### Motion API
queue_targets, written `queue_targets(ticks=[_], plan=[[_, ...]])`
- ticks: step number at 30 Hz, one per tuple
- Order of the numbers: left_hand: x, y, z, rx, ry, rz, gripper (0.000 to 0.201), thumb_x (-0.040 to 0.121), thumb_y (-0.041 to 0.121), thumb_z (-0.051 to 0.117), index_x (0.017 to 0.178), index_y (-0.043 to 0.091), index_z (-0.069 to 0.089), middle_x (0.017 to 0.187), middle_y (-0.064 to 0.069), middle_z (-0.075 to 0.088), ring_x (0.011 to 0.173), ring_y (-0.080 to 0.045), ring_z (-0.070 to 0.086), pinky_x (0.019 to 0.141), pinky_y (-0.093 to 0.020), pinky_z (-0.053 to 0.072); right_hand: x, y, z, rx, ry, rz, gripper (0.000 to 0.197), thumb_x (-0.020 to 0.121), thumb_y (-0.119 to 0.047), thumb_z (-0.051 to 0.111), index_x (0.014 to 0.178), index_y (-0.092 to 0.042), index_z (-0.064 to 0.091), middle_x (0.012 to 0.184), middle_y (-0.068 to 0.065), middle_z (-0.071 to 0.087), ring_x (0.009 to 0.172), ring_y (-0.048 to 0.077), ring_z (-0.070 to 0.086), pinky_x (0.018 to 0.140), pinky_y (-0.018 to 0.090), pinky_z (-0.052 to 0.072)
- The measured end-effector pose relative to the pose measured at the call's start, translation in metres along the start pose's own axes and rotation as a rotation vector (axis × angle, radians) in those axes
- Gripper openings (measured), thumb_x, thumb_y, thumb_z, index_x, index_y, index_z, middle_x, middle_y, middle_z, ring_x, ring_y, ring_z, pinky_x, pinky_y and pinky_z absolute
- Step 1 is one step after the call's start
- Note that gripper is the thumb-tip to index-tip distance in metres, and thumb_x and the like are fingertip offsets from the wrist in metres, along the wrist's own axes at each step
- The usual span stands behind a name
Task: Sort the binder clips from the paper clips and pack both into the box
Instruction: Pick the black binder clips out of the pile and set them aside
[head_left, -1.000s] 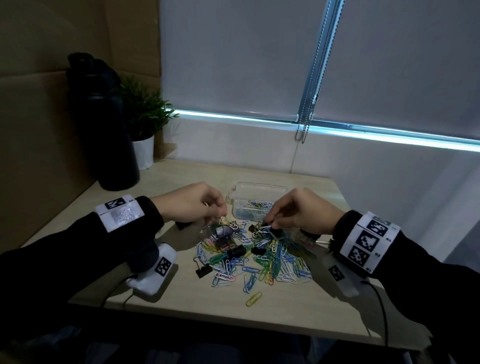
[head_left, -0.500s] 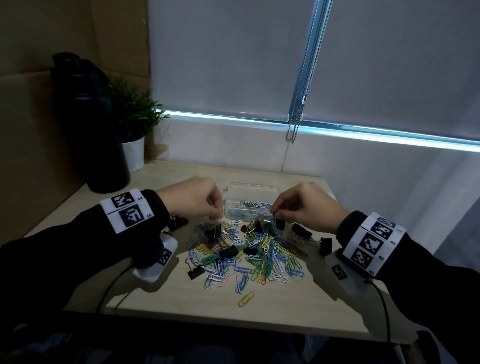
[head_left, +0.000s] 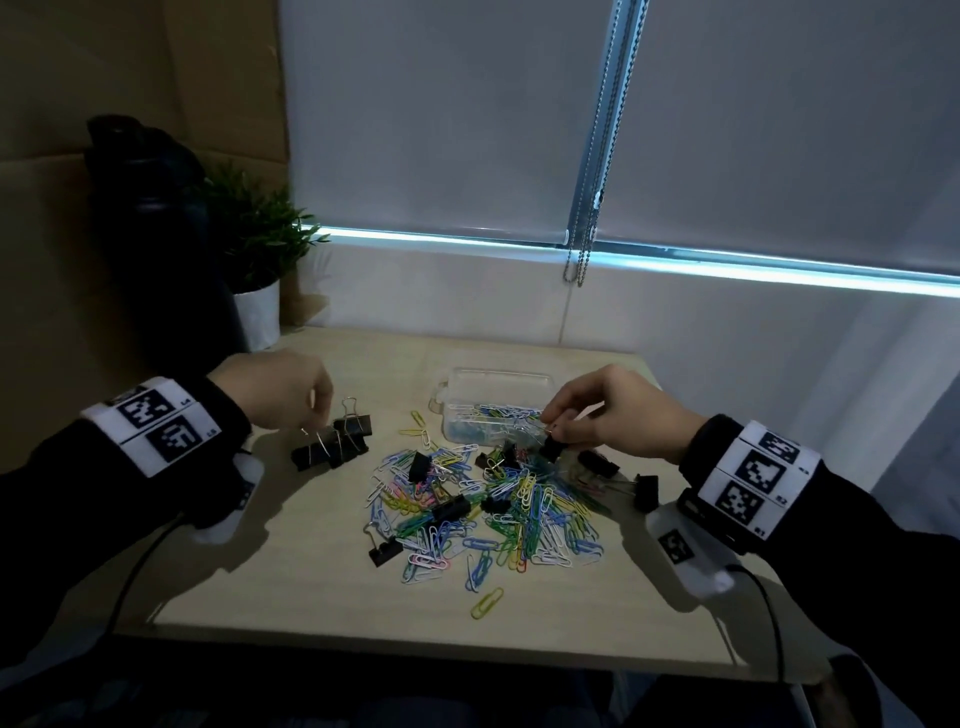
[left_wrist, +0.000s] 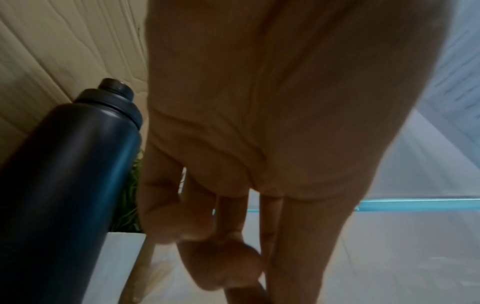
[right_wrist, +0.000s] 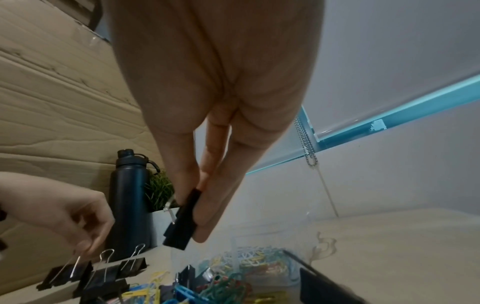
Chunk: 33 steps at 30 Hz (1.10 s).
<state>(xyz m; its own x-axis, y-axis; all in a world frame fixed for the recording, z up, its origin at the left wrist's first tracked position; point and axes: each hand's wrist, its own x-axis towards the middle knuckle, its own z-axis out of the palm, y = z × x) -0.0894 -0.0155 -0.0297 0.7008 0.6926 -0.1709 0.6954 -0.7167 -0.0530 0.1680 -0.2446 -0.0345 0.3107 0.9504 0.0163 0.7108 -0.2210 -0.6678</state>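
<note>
Item — our right hand (head_left: 618, 415) pinches a small black metal binder clip (right_wrist: 182, 222) just above the clear plastic box (head_left: 488, 384) of paper clips. Left of the box, our left hand (head_left: 280, 389) — fingers curled, its hold unclear — hovers over a cluster of black binder clips (head_left: 335, 441).

1 box (head_left: 491, 384) – 2 hands (head_left: 275, 392)

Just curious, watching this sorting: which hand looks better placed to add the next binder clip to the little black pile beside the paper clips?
Probably the right hand: it already pinches a binder clip. The left hand hovers over the pile of binder clips, apparently holding nothing.
</note>
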Motion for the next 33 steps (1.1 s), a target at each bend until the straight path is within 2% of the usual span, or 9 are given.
queue_targets(ticks=[7, 10, 13, 16, 22, 25, 27, 30, 33], plan=[[-0.003, 0.009, 0.003, -0.035, 0.061, 0.014, 0.013, 0.084, 0.034, 0.064, 0.094, 0.035, 0.057, 0.089, 0.016, 0.061, 0.085, -0.010, 0.054, 0.074, -0.026, 0.042, 0.002, -0.013, 0.004, 0.372, -0.065, 0.179, 0.012, 0.082, 0.007, 0.065, 0.093, 0.002, 0.067, 0.071, 0.010, 0.069, 0.056, 0.017, 0.068, 0.065, 0.024, 0.061], [-0.005, 0.018, 0.000, -0.074, 0.087, 0.073, 0.020, 0.086, 0.036, 0.062, 0.105, 0.030, 0.061, 0.094, 0.013, 0.063, 0.082, -0.010, 0.055, 0.070, -0.025, 0.040, 0.007, -0.007, -0.005, 0.177, 0.055, 0.171, 0.008, 0.081, 0.001, 0.069, 0.085, -0.006, 0.068, 0.071, 0.008, 0.067, 0.058, 0.016, 0.067, 0.065, 0.026, 0.061], [-0.012, 0.025, 0.000, -0.154, 0.081, 0.191, 0.020, 0.086, 0.038, 0.064, 0.104, 0.029, 0.061, 0.097, 0.013, 0.063, 0.080, -0.006, 0.057, 0.064, -0.022, 0.042, 0.005, 0.008, -0.022, -0.051, 0.132, 0.196, 0.006, 0.081, -0.004, 0.070, 0.084, -0.008, 0.067, 0.071, 0.003, 0.064, 0.049, 0.003, 0.064, 0.052, 0.014, 0.054], [-0.016, 0.032, 0.001, -0.266, 0.059, 0.302, 0.020, 0.080, 0.042, 0.071, 0.096, 0.032, 0.063, 0.092, 0.016, 0.063, 0.081, -0.003, 0.061, 0.071, -0.022, 0.047, 0.000, 0.029, -0.036, -0.250, 0.165, 0.276, 0.005, 0.084, -0.005, 0.066, 0.084, -0.010, 0.066, 0.078, 0.004, 0.064, 0.060, 0.008, 0.062, 0.053, 0.013, 0.047], [-0.001, 0.056, 0.012, -0.289, 0.019, 0.425, 0.017, 0.083, 0.030, 0.072, 0.098, 0.027, 0.066, 0.097, 0.009, 0.065, 0.080, -0.004, 0.063, 0.065, -0.013, 0.044, -0.002, 0.050, -0.031, -0.372, 0.002, 0.433, 0.001, 0.084, -0.011, 0.068, 0.083, -0.010, 0.068, 0.092, 0.010, 0.070, 0.069, 0.015, 0.061, 0.062, 0.020, 0.050], [0.006, 0.070, 0.020, -0.178, -0.031, 0.434, 0.030, 0.078, 0.028, 0.076, 0.105, 0.022, 0.066, 0.101, 0.005, 0.061, 0.089, -0.011, 0.060, 0.075, -0.024, 0.048, -0.002, 0.040, -0.021, -0.619, 0.054, 0.290, 0.010, 0.085, -0.020, 0.066, 0.091, -0.013, 0.070, 0.093, 0.005, 0.068, 0.078, 0.018, 0.058, 0.068, 0.024, 0.042], [0.008, 0.077, 0.023, -0.115, -0.049, 0.435, 0.037, 0.076, 0.029, 0.077, 0.109, 0.020, 0.065, 0.095, 0.007, 0.059, 0.086, -0.010, 0.055, 0.069, -0.022, 0.044, -0.005, 0.021, -0.011, -0.651, 0.092, 0.071, 0.008, 0.085, -0.021, 0.066, 0.088, -0.016, 0.070, 0.086, 0.000, 0.061, 0.082, 0.019, 0.061, 0.068, 0.021, 0.040], [0.011, 0.082, 0.025, -0.106, -0.046, 0.441, 0.039, 0.075, 0.027, 0.079, 0.110, 0.017, 0.065, 0.092, 0.004, 0.064, 0.078, -0.008, 0.053, 0.062, -0.018, 0.040, -0.014, -0.014, 0.010, -0.464, -0.140, -0.205, 0.011, 0.085, -0.019, 0.068, 0.095, -0.018, 0.071, 0.088, -0.012, 0.059, 0.083, 0.008, 0.061, 0.063, 0.003, 0.040], [0.010, 0.081, 0.019, -0.104, -0.028, 0.435, 0.037, 0.072, 0.028, 0.080, 0.106, 0.020, 0.067, 0.094, 0.007, 0.067, 0.077, -0.007, 0.055, 0.061, -0.019, 0.043, -0.012, -0.030, 0.034, -0.493, -0.307, -0.319, 0.025, 0.083, -0.014, 0.069, 0.107, -0.021, 0.071, 0.103, -0.009, 0.065, 0.090, 0.004, 0.060, 0.067, 0.001, 0.036]])
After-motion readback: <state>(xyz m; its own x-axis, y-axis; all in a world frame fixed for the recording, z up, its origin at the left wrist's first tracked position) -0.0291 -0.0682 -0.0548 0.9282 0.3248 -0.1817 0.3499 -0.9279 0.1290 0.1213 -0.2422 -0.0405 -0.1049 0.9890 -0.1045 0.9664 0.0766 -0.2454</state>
